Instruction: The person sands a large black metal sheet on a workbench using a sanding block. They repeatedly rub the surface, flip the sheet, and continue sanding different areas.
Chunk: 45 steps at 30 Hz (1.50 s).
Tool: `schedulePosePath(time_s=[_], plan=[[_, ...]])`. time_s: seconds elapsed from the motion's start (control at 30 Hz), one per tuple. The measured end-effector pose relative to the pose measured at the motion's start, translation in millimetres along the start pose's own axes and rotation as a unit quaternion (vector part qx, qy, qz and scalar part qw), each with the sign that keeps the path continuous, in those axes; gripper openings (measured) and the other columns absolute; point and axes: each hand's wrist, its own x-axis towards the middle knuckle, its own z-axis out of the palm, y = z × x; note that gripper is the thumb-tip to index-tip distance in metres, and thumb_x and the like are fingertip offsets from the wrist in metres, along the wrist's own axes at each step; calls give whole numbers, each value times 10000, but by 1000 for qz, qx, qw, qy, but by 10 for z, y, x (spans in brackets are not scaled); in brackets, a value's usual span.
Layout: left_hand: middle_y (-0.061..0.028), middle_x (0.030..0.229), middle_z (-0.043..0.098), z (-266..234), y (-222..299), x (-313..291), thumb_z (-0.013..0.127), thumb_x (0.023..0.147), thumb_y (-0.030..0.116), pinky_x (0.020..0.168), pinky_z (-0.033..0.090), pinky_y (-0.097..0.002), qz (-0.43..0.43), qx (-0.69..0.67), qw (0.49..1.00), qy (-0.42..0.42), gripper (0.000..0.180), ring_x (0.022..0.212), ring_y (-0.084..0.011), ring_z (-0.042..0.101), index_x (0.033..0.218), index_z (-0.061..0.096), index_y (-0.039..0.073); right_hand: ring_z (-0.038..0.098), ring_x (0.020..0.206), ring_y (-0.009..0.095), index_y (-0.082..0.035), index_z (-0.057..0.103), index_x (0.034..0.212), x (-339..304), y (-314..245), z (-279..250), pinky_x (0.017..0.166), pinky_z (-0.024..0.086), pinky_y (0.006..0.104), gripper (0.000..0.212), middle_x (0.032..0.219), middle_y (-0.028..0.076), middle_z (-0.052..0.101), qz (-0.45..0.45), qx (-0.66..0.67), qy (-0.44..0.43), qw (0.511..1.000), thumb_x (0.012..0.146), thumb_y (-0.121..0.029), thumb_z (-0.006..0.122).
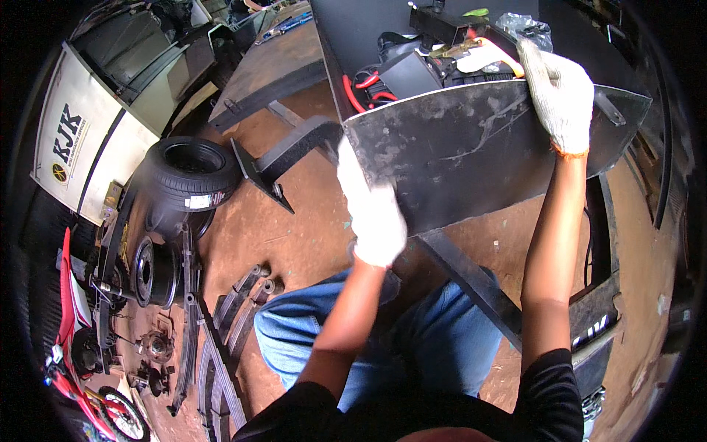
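In front of me is a black metal box (pixel 449 155) with a scuffed near panel and a thin pale upper rim. My right hand (pixel 563 107), in a white knit glove with an orange cuff, grips that rim near its right end, fingers over the edge. Also white-gloved, my left hand (pixel 375 217) is beside the panel's left edge; motion blurs its fingers, so their grip is unclear. Inside the box lie red-and-black cables (pixel 368 85), an orange-and-white object (pixel 486 57), a crumpled clear plastic bag (pixel 524 29) and other mixed items.
Below the box runs a black metal beam (pixel 471 280), close to my knees. To the left are a tire (pixel 193 173), a wheel rim (pixel 147 271), several leaf springs (pixel 213 346) and a red-and-white motorcycle (pixel 85 383). A dark metal table (pixel 276 62) stands farther back.
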Motion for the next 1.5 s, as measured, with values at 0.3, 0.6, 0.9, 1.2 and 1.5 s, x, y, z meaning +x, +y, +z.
schedulePosePath(time_s=[0.3, 0.6, 0.9, 1.2, 1.5], plan=[[-236, 1558, 414, 25, -260, -304, 474, 1019, 186, 1223, 282, -430, -76, -33, 996, -10, 616, 1443, -373, 411, 1575, 313, -26, 662, 703, 146, -16, 774, 1077, 27, -129, -57, 713, 527, 287, 284, 843, 150, 753, 5, -21, -5, 1000, 993, -278, 702], [-240, 1569, 419, -101, 313, 382, 473, 1006, 171, 1222, 292, -430, 47, -8, 999, 14, 603, 1443, -382, 421, 1563, 349, -24, 646, 708, 129, -4, 759, 1089, 5, -9, -2, 714, 525, 295, 297, 823, 152, 740, -26, 6, 28, 999, 990, -280, 704], [-234, 1590, 375, 58, -787, -831, 460, 942, 66, 1239, 252, -445, -51, 1, 998, -30, 670, 1472, -375, 362, 1588, 299, -13, 617, 696, 127, 2, 757, 1091, 37, -117, -5, 704, 513, 287, 313, 799, 132, 727, 15, 8, -17, 1000, 995, -291, 704], [-237, 1570, 425, -172, 538, 541, 449, 974, 110, 1211, 309, -394, 74, -65, 995, -1, 644, 1426, -342, 448, 1589, 302, -11, 578, 621, 204, -32, 770, 995, 5, 27, 44, 650, 495, 315, 361, 729, 153, 660, -31, 28, 40, 998, 991, -382, 681], [-200, 1579, 408, 133, -413, -567, 410, 1007, 124, 1212, 292, -397, -94, -65, 993, -12, 647, 1440, -302, 405, 1619, 240, 2, 594, 570, 273, -65, 777, 839, 33, -84, -1, 586, 463, 363, 398, 672, 150, 639, -50, 15, 62, 997, 1000, -404, 644]])
